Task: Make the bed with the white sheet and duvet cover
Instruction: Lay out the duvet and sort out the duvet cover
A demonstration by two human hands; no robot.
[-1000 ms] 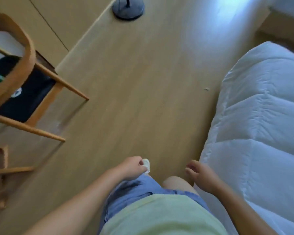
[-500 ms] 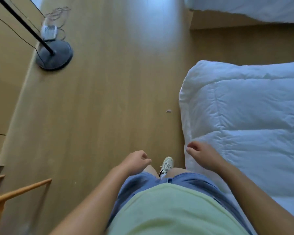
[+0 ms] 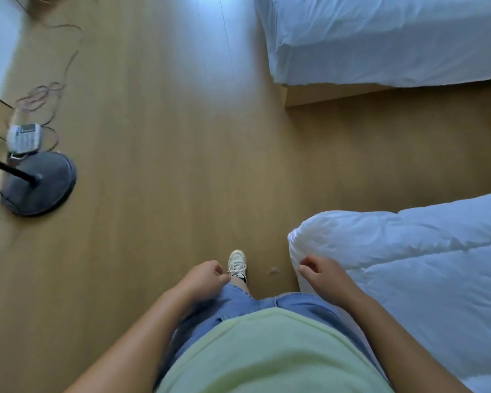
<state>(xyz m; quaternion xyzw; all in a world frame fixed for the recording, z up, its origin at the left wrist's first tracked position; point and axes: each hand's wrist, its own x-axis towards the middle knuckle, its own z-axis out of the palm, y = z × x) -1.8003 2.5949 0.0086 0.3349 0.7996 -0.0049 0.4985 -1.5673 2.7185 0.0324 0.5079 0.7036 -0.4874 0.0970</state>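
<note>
White duvet (image 3: 408, 268) at lower right, bed (image 3: 380, 38) at upper right: bedding not yet spread.
Head view: left hand (image 3: 204, 279) and right hand (image 3: 323, 275) loosely curled, empty; right fingers (image 3: 306, 263) just beside duvet corner. Spreading and covering remain, by appearance.

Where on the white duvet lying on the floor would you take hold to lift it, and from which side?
Grip the duvet at its rounded near corner, coming from the open floor side. That corner bulges clear of the rest and points towards the person, just ahead of the right hand, which looks empty; pinching the edge there probably gathers the least bulk.
</note>
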